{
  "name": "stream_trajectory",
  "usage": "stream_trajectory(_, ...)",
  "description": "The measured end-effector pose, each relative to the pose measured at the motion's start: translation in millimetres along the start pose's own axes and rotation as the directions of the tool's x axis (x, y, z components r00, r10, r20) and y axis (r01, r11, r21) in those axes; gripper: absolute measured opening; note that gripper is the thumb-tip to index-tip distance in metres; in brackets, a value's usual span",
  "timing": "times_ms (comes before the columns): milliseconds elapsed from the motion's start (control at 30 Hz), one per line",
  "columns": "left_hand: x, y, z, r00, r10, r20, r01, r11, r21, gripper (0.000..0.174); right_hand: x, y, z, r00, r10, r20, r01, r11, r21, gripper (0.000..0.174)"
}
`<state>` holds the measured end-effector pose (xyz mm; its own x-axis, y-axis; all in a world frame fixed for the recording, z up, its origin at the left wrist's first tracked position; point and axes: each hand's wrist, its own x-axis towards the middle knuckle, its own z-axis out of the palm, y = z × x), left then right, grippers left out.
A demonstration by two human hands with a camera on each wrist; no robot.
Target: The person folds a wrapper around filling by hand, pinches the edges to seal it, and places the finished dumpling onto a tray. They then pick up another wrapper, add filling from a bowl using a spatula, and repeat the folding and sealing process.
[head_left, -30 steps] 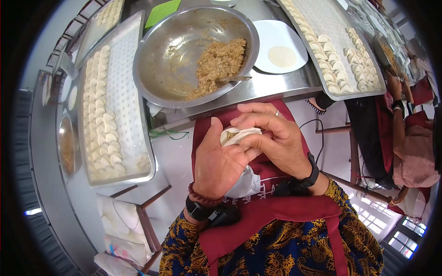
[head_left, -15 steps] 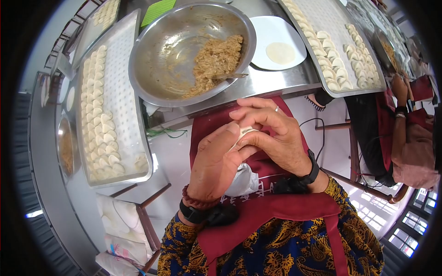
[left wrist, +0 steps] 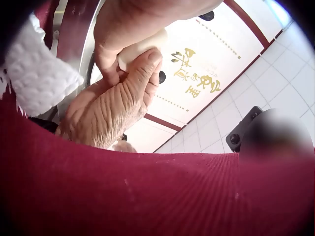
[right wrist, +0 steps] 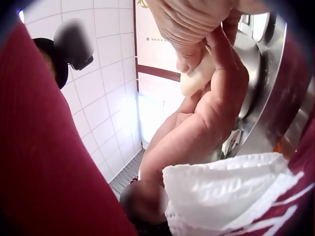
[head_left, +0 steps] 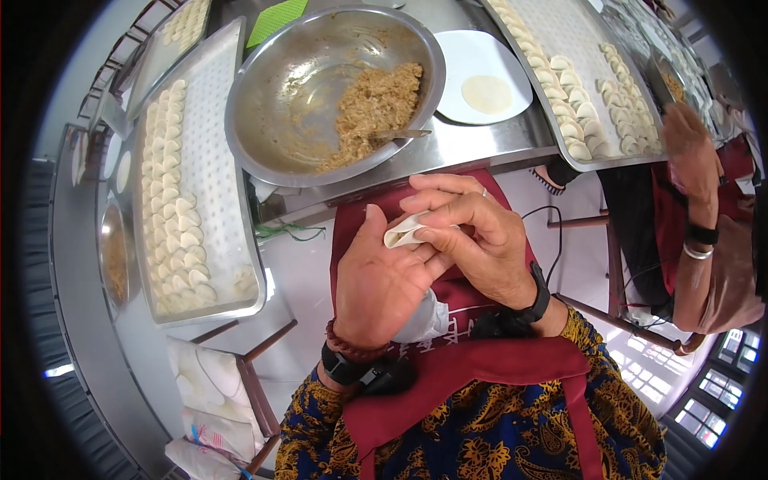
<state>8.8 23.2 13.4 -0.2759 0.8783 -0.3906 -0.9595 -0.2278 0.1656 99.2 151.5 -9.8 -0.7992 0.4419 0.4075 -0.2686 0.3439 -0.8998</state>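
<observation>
In the head view a half-folded dumpling (head_left: 402, 232) of pale dough sits between both hands, its near-left end gaping. My left hand (head_left: 378, 284) is palm up, thumb raised away from the dough, with its fingers beneath the dumpling. From the right, my right hand (head_left: 484, 244) pinches the dough edge between thumb and forefinger. The left wrist view shows the right thumb (left wrist: 153, 56) pressed on the smooth dough. In the right wrist view the dumpling (right wrist: 197, 81) lies against the left hand's fingers. The filling inside is hidden now.
A steel bowl (head_left: 264, 144) of meat filling (head_left: 376, 104) with a spoon stands ahead. Beside it, a white plate (head_left: 448, 56) carries a round wrapper (head_left: 486, 94). Trays of dumplings stand left (head_left: 228, 240) and right (head_left: 552, 40). Another person's arm (head_left: 700, 172) is at right.
The left thumb closed over the dumpling half a second ago and has since lifted away, showing the dough again. The other person's hand at right has risen toward the tray.
</observation>
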Motion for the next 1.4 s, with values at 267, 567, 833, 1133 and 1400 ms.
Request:
stream_trajectory(267, 1, -4, 3, 0.991, 0.103, 0.09, -0.12, 0.969, 0.214, 0.052, 4, -4, -2, 1.0, 0.013, 0.027, -0.011, 0.997, -0.073, 0.009)
stream_trajectory(567, -4, -2, -3, 0.99, 0.14, 0.002, -0.133, 0.94, 0.315, 0.03, 1, -11, 2, 0.998, 0.058, 0.035, -0.057, 0.998, -0.038, 0.018)
stream_trajectory(833, -6, 4, -11, 0.984, 0.134, 0.114, -0.173, 0.856, 0.487, 0.034, -1, -17, 4, 0.953, 0.287, 0.094, -0.297, 0.948, 0.115, 0.033)
stream_trajectory(1133, -2, 4, -6, 0.999, 0.03, 0.044, -0.037, 0.983, 0.179, 0.058, -1, 2, 4, 1.0, 0.02, 0.0, -0.02, 1.0, 0.016, 0.013)
stream_trajectory(1400, -3, 1, -4, 0.999, 0.041, -0.011, -0.037, 0.978, 0.205, 0.057, 2, -4, 6, 0.983, 0.182, -0.007, -0.182, 0.983, -0.018, 0.015)
